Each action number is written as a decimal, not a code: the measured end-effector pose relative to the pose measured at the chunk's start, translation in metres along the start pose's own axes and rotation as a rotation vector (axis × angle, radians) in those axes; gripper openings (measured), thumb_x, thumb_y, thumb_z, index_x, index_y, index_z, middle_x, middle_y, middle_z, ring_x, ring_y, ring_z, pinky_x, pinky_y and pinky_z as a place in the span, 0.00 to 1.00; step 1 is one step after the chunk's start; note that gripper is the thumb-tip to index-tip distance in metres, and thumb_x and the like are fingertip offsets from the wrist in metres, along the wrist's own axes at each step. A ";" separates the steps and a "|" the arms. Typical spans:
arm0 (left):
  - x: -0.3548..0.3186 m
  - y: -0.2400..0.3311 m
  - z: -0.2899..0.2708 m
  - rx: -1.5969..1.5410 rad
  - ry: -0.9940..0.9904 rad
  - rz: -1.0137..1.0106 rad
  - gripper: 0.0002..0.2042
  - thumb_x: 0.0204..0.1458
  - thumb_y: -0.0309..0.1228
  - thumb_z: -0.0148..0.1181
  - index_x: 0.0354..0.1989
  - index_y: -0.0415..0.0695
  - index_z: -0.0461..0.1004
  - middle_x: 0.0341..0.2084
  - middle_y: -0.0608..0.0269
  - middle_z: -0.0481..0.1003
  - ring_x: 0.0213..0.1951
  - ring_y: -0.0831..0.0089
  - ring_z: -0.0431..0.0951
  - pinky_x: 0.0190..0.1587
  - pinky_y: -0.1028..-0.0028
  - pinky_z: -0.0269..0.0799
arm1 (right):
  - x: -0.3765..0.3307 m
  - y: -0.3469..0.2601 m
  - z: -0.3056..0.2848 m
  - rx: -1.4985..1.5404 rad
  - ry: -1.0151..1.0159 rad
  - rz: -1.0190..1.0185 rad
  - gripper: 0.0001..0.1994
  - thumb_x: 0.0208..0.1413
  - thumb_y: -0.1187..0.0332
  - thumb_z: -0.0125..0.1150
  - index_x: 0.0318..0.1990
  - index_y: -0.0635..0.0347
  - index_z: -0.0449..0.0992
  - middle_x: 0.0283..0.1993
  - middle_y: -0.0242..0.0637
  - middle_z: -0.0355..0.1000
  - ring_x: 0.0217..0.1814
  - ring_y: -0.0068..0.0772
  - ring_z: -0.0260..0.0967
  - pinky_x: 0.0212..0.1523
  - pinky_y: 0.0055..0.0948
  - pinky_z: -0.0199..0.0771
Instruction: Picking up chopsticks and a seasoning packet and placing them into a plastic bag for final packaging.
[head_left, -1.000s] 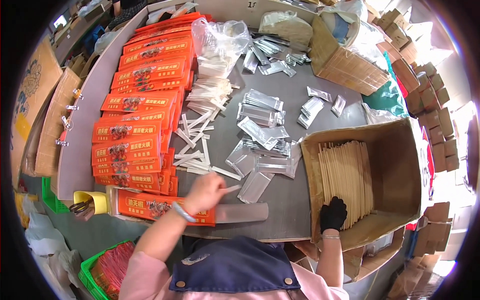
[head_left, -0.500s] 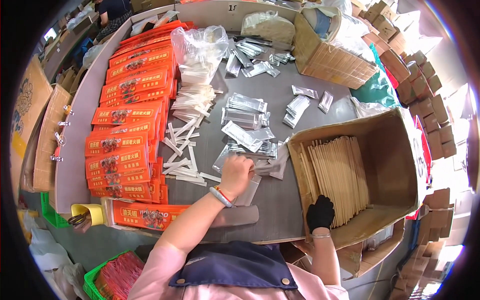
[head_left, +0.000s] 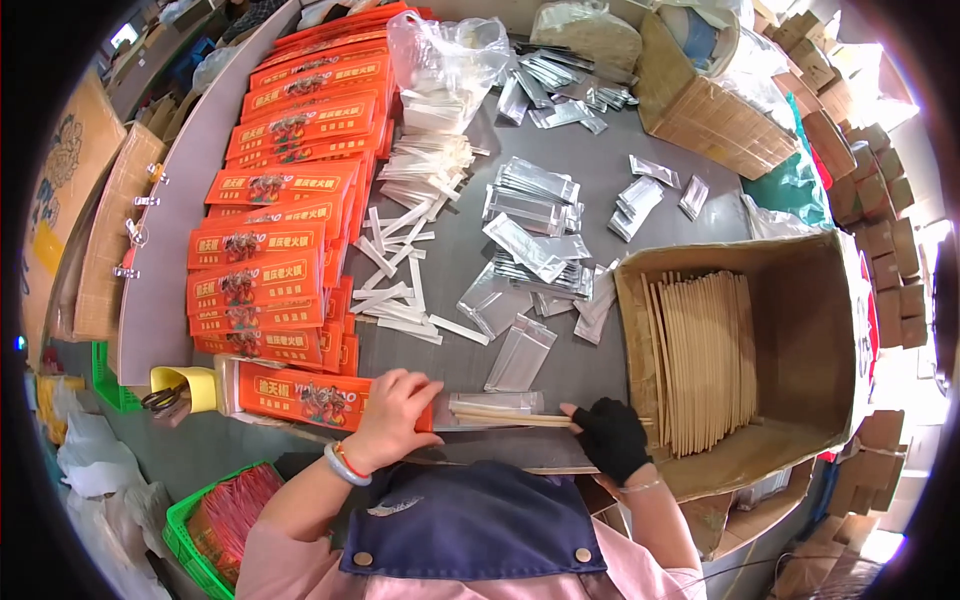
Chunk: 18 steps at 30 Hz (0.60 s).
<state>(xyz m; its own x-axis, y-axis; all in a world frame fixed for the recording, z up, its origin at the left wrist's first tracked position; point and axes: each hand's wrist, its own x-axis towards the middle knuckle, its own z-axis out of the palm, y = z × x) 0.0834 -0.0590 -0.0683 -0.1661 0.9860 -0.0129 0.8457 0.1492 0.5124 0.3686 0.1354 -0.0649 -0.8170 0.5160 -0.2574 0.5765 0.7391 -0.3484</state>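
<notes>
Down at the table's near edge, left hand (head_left: 398,408) fingers press the orange sleeve (head_left: 310,396); gloved right hand (head_left: 612,437) pinches chopsticks (head_left: 510,418).

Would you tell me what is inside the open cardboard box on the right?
The cardboard box holds a row of pale wooden chopsticks packed side by side on its floor. Whatever lies beneath them, and the near corner behind the gloved right hand, is hidden.

The left hand (head_left: 400,415) is bare, palm down, its fingers curled and pressing flat, a bangle at the wrist. The right hand (head_left: 610,435) wears a black fingerless glove, fingers pinched together. Both forearms, in pink sleeves, angle inward.
</notes>
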 end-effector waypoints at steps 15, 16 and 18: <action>0.019 0.009 0.036 -0.018 0.092 0.049 0.32 0.33 0.33 0.73 0.54 0.45 0.73 0.47 0.58 0.71 0.49 0.57 0.68 0.50 0.58 0.66 | 0.054 -0.090 0.071 0.875 0.199 -0.044 0.24 0.43 0.58 0.72 0.45 0.60 0.73 0.44 0.44 0.71 0.44 0.47 0.71 0.44 0.39 0.72; 0.022 0.011 0.023 0.043 0.015 0.124 0.30 0.34 0.32 0.72 0.53 0.48 0.74 0.45 0.58 0.71 0.48 0.57 0.69 0.49 0.58 0.67 | 0.054 -0.091 0.054 0.695 0.247 -0.067 0.27 0.42 0.54 0.72 0.47 0.59 0.72 0.48 0.43 0.70 0.46 0.49 0.70 0.46 0.42 0.70; 0.023 0.011 0.020 0.149 -0.168 0.216 0.22 0.34 0.29 0.68 0.43 0.55 0.77 0.39 0.58 0.71 0.43 0.56 0.71 0.47 0.59 0.67 | 0.054 -0.080 0.027 0.095 0.222 -0.214 0.33 0.37 0.47 0.74 0.49 0.55 0.72 0.52 0.38 0.69 0.53 0.42 0.67 0.53 0.42 0.63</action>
<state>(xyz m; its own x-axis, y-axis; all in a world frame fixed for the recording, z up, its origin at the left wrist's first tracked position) 0.0985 -0.0336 -0.0800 0.1011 0.9927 -0.0659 0.9193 -0.0679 0.3877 0.2788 0.0921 -0.0754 -0.8960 0.4431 0.0302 0.3815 0.8027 -0.4584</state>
